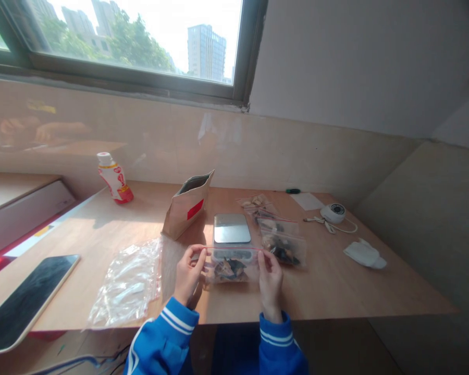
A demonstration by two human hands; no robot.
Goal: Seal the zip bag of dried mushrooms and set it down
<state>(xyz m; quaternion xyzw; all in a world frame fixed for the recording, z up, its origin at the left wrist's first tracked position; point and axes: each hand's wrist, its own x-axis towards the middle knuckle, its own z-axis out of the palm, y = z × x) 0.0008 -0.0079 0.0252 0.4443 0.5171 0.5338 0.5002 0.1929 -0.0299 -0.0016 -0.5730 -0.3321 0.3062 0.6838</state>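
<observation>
Both my hands hold a small clear zip bag [230,266] with dark dried pieces inside, upright above the front of the wooden table [336,281]. My left hand [188,275] pinches the left end of its red zip strip. The right end is pinched by my right hand [269,278]. Just behind the bag sits a small digital scale [232,229] with a shiny metal top. To the right of the scale lie three filled zip bags [282,244].
A brown paper pouch [187,205] with a red label stands open left of the scale. Empty clear zip bags [128,281] lie at the left, a tablet [23,302] at the far left edge, a drink bottle [115,178] at the back. A white round device [333,212] with cable and a white cloth [365,254] lie at the right.
</observation>
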